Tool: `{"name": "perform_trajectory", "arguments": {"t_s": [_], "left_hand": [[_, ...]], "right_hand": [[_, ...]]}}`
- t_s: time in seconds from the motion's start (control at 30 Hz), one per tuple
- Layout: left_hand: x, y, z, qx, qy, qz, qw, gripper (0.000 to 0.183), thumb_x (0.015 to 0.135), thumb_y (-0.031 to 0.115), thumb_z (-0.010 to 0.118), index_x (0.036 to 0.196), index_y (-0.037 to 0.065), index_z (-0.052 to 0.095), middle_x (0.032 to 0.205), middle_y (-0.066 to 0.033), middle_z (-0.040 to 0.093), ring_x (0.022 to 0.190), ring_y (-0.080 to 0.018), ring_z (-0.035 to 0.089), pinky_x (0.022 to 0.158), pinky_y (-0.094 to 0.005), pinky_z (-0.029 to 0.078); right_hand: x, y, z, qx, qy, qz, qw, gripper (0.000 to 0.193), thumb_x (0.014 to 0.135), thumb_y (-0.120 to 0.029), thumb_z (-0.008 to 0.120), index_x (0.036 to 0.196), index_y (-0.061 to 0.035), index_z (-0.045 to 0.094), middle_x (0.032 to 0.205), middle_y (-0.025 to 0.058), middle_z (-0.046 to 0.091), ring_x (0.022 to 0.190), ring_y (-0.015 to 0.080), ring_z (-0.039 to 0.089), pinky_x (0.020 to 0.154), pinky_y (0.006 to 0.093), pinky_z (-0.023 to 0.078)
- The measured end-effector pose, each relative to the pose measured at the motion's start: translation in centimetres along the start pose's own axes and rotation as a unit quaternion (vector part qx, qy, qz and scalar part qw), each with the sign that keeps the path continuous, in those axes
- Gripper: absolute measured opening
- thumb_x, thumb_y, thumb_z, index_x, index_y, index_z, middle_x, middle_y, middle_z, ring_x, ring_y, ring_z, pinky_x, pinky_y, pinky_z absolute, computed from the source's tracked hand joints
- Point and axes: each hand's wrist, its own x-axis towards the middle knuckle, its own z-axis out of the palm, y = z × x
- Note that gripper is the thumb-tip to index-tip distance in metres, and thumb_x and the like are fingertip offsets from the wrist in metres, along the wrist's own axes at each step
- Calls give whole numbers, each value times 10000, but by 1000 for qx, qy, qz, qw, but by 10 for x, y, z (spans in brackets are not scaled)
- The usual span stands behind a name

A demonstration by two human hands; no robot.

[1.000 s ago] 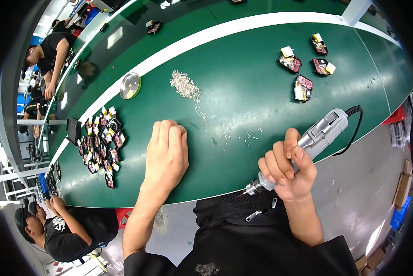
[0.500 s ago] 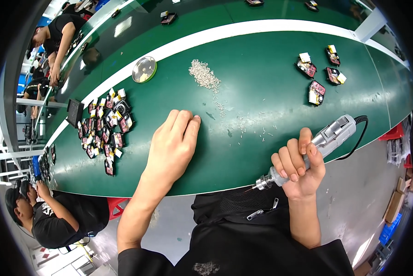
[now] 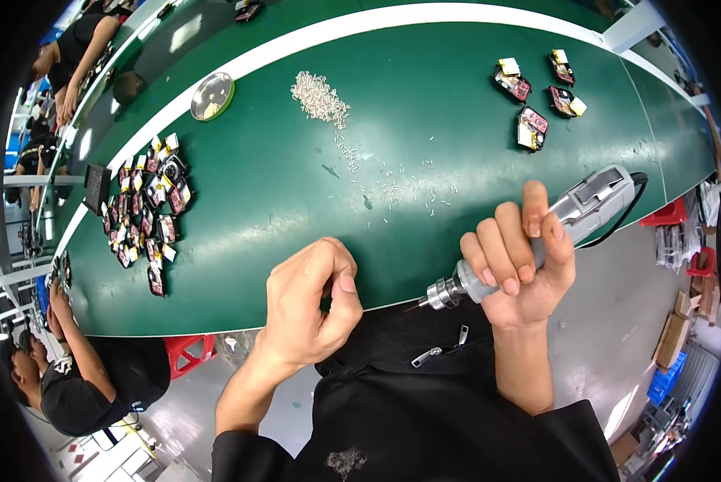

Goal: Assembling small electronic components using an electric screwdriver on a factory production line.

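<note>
One driver I'm gripping, right hand; near its bit, left hand is hanging curled, contents unclear; probably readying, needing steadiness.

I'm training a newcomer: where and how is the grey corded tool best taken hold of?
Probably around the tool's long grey body, from the near side, as the right hand does: its rounded shape suits wrapping, while the thin bit points left and the cable leaves the other end.
</note>
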Motion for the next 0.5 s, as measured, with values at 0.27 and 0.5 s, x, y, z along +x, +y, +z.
{"name": "perform_trajectory", "arguments": {"t_s": [0.27,0.5], "left_hand": [[-7,0,18,-49,91,-12,995,134,817,-134,564,904,-105,661,916,-213,679,695,-168,641,506,-207,495],[-19,10,26,-264,76,-138,952,133,769,-106,651,896,-82,678,879,-168,696,641,-157,619,562,-248,499]], "right_hand": [[14,-14,19,21,-86,-28,996,185,972,-260,453,877,-102,436,547,-25,411,451,91,428,526,271,395],[15,-16,33,54,-50,-57,996,189,962,-215,484,830,-92,428,529,-10,406,431,97,423,508,264,387]]}}
